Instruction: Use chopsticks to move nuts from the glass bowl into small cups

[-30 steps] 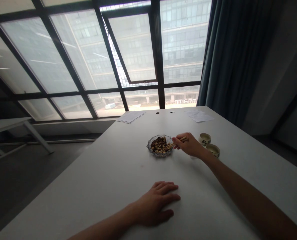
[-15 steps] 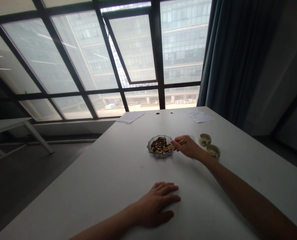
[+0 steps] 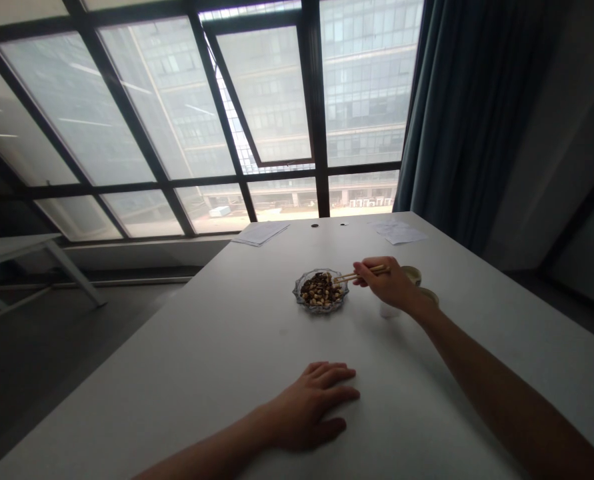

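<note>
A pair of wooden chopsticks (image 3: 347, 277) is held in my right hand (image 3: 383, 283), fingers closed round them. Their tips reach over the right side of a scalloped clear glass bowl (image 3: 297, 293); whether they pinch anything is too small to tell. Small brown and pale pieces (image 3: 321, 291), like nuts or beans, fill the bowl. Behind my right hand stand two small ceramic cups, one farther back (image 3: 413, 274) and one nearer (image 3: 431, 295), both partly covered by it. My left hand (image 3: 314, 407) lies flat on the white table (image 3: 217, 373), fingers spread, holding nothing.
Under my right wrist sits a pale translucent object (image 3: 389, 311), mostly hidden. Papers lie at the table's far left (image 3: 261, 233) and far right (image 3: 401, 232). Beyond are large windows (image 3: 267, 100) and a blue curtain (image 3: 451, 133). Another table (image 3: 17, 247) stands at left.
My right hand has moved up and to the right with the chopsticks, drawing their tips back toward the bowl's right rim. It now covers more of the cups. My left hand stays put.
</note>
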Demonstrator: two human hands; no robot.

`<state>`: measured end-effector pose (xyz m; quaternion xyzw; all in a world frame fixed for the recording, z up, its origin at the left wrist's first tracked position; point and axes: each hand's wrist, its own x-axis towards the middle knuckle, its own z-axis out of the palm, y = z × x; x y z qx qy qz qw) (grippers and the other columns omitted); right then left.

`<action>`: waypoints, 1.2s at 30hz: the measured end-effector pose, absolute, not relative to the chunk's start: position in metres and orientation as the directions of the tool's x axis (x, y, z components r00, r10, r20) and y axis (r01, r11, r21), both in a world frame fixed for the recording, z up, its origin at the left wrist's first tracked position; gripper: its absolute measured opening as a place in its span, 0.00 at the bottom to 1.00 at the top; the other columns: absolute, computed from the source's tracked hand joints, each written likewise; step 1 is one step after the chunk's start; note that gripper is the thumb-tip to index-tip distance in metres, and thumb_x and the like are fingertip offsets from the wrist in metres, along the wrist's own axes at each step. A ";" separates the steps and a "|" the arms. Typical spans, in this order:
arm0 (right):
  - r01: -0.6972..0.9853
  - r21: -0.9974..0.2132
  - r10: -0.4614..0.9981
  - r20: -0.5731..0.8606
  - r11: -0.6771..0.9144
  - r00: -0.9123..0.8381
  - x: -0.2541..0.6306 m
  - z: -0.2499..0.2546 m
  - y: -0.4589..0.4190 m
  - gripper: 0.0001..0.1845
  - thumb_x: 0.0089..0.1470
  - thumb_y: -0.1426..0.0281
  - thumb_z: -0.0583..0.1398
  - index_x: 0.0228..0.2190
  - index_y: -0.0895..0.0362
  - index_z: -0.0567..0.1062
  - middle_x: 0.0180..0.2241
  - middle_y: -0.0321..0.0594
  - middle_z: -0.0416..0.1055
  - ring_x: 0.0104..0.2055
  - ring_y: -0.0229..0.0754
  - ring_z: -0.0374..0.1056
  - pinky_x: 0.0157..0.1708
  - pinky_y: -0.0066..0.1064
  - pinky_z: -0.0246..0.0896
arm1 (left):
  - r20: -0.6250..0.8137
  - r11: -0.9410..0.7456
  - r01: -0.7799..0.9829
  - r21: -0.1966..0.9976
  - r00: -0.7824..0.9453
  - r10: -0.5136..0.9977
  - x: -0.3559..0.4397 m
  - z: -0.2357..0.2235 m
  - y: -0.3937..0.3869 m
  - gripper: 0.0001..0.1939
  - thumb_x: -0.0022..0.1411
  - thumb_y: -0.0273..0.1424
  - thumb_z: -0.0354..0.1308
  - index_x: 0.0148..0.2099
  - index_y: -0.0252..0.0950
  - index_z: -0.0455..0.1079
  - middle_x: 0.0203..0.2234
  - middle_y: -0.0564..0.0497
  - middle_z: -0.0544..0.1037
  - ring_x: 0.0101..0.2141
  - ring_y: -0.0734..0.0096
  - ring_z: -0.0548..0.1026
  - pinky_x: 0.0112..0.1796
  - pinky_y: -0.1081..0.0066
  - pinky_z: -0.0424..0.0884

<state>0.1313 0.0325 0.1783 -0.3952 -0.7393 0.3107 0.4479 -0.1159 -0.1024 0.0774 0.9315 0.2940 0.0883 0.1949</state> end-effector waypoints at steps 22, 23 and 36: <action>0.501 -0.830 0.894 0.394 0.246 0.213 0.258 0.207 0.069 0.15 0.60 0.60 0.64 0.26 0.57 0.78 0.22 0.50 0.78 0.23 0.47 0.76 0.24 0.34 0.68 | 0.007 -0.742 0.531 0.409 0.811 0.585 -0.116 0.080 -0.102 0.29 0.65 0.34 0.61 0.67 0.47 0.63 0.69 0.46 0.62 0.67 0.50 0.61 0.66 0.50 0.55; 0.495 -0.829 0.889 0.406 0.261 0.211 0.258 0.206 0.070 0.16 0.60 0.59 0.64 0.26 0.57 0.78 0.22 0.49 0.77 0.23 0.47 0.76 0.24 0.34 0.68 | 0.006 -0.742 0.532 0.409 0.811 0.585 -0.116 0.080 -0.102 0.30 0.65 0.34 0.61 0.67 0.47 0.62 0.69 0.47 0.62 0.67 0.49 0.61 0.66 0.50 0.55; 0.399 -0.796 0.822 0.547 0.454 0.157 0.231 0.217 0.060 0.27 0.55 0.45 0.65 0.30 0.58 0.81 0.26 0.46 0.79 0.27 0.48 0.79 0.23 0.30 0.75 | 0.041 -0.741 0.521 0.425 0.806 0.590 -0.117 0.077 -0.102 0.29 0.65 0.34 0.62 0.67 0.48 0.63 0.68 0.48 0.63 0.67 0.51 0.61 0.66 0.53 0.54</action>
